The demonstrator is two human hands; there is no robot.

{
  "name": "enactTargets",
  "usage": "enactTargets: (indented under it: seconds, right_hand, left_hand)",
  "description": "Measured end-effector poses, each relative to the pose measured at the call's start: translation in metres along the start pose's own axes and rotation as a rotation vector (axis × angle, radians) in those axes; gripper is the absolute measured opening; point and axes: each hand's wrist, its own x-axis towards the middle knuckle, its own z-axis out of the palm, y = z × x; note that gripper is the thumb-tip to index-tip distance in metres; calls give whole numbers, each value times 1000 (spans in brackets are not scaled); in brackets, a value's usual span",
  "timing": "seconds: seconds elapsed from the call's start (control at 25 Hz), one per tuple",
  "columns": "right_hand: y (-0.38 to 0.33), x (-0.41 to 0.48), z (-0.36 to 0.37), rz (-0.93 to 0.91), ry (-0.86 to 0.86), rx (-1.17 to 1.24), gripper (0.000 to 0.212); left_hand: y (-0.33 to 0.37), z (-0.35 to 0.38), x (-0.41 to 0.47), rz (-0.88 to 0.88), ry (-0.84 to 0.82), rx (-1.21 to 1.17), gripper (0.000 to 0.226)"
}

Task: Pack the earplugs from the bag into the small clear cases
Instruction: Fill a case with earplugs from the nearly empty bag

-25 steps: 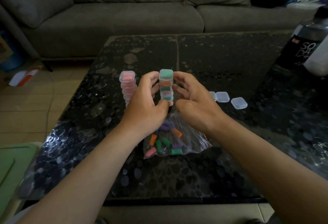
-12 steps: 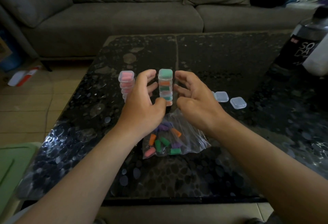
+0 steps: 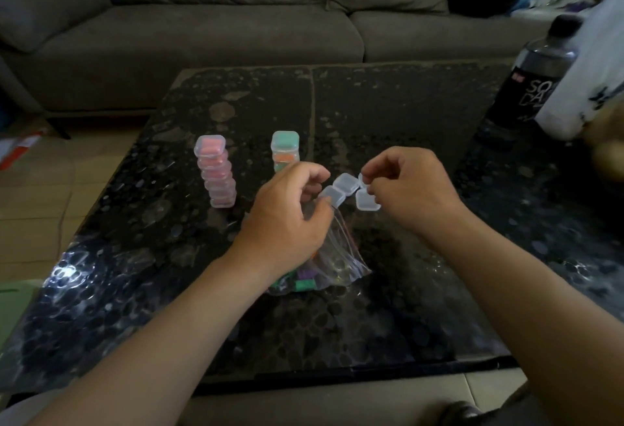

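Note:
An opened small clear case [image 3: 339, 190] is between my hands above the table. My left hand [image 3: 290, 219] pinches its near half with curled fingers. My right hand [image 3: 407, 190] pinches the edge of a second clear case [image 3: 362, 181], and a third clear case [image 3: 367, 202] sits just under those fingers. The clear bag [image 3: 341, 256] lies below my hands, with green and purple earplugs [image 3: 305, 284] showing at its near end. Two stacks of filled cases stand at the left: a pink stack [image 3: 216, 172] and a green-topped stack [image 3: 285, 147], its lower part hidden by my left hand.
A dark soda bottle [image 3: 526, 77] and a white cloth [image 3: 591, 64] stand at the table's far right. The dark pebble-pattern table [image 3: 388, 114] has a grey sofa [image 3: 219, 30] behind it. A green object [image 3: 13, 307] sits off the table's left edge.
Both hands let go of the green-topped stack and moved right to the empty clear cases. One case is now lifted and open between them.

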Motion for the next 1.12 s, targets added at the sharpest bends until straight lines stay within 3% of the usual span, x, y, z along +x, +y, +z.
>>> enactTargets:
  seconds: [0.2, 0.36, 0.64, 0.76, 0.96, 1.12]
  right_hand:
    - [22, -1, -9, 20, -58, -318, 19]
    - [28, -2, -6, -29, -101, -417, 17]
    - [21, -5, -3, -95, -157, -395, 38]
    - [21, -7, 2, -154, -243, -378, 38]
    - [22, -3, 9, -101, -346, -341, 29]
    - [22, -3, 12, -76, -391, -314, 36]
  left_hand:
    - [1, 16, 5, -32, -162, 131, 31]
    - [-1, 23, 5, -68, -185, 168, 33]
    - [0, 28, 4, -99, -188, 223, 47]
    - [1, 29, 4, -151, -175, 180, 48]
    - [-1, 28, 3, -177, -141, 105, 36]
    - [-1, 29, 6, -258, -112, 40, 36]
